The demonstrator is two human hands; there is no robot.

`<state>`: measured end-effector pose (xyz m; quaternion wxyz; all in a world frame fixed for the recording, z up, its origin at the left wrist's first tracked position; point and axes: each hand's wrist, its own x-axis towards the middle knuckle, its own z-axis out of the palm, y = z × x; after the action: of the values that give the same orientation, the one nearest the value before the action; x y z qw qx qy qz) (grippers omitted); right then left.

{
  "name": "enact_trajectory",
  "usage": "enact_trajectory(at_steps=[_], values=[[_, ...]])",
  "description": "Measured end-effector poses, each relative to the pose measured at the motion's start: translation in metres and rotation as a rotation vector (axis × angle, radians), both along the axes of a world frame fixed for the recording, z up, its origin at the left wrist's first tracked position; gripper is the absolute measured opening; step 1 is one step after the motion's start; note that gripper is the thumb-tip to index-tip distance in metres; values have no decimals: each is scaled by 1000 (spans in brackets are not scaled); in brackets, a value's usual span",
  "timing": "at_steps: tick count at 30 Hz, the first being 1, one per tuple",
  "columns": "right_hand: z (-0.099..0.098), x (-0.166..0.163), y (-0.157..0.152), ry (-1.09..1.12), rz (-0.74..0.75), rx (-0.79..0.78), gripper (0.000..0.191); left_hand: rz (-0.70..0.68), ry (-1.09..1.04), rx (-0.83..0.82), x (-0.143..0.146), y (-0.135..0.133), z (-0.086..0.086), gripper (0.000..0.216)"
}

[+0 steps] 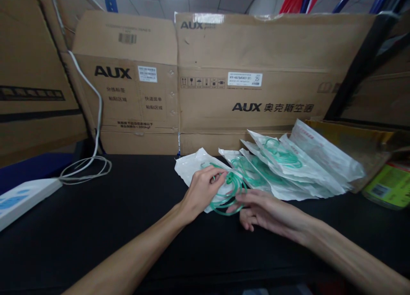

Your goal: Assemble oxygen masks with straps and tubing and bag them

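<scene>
A coil of green tubing (221, 210) is between my two hands over the black tabletop. My left hand (205, 187) is closed, its fingertips pinching the top of the coil. At the coil's right side, my right hand (267, 207) has its fingers curled around the loops, and some fingertips are hidden behind the tubing. Just behind the coil lies a white and clear pouch (188, 164), partly covered by my left hand. To the right, several sealed pouches (288, 175) with similar green tubing inside lie fanned over one another.
Cardboard panels (205, 102) marked AUX stand along the back. A white power strip (28, 199) lies at the left with its cable (98, 137) looped beside it. A yellow-green can (389, 186) and an open cardboard box (374, 151) are at the right.
</scene>
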<state>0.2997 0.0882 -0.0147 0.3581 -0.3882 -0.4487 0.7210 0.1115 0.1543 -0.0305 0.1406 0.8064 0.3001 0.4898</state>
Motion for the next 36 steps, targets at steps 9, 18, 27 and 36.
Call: enact_trajectory(at_steps=[9,18,27,36], values=[[-15,-16,16,84,-131,183,37,-45,90,93,1,-6,3,18],[-12,-37,25,84,-138,126,14,141,290,154,-3,-14,18,26],[-14,-31,24,104,-222,102,18,309,515,103,-13,-7,26,20],[-17,-49,31,198,-220,98,4,92,364,142,-13,-1,14,18]])
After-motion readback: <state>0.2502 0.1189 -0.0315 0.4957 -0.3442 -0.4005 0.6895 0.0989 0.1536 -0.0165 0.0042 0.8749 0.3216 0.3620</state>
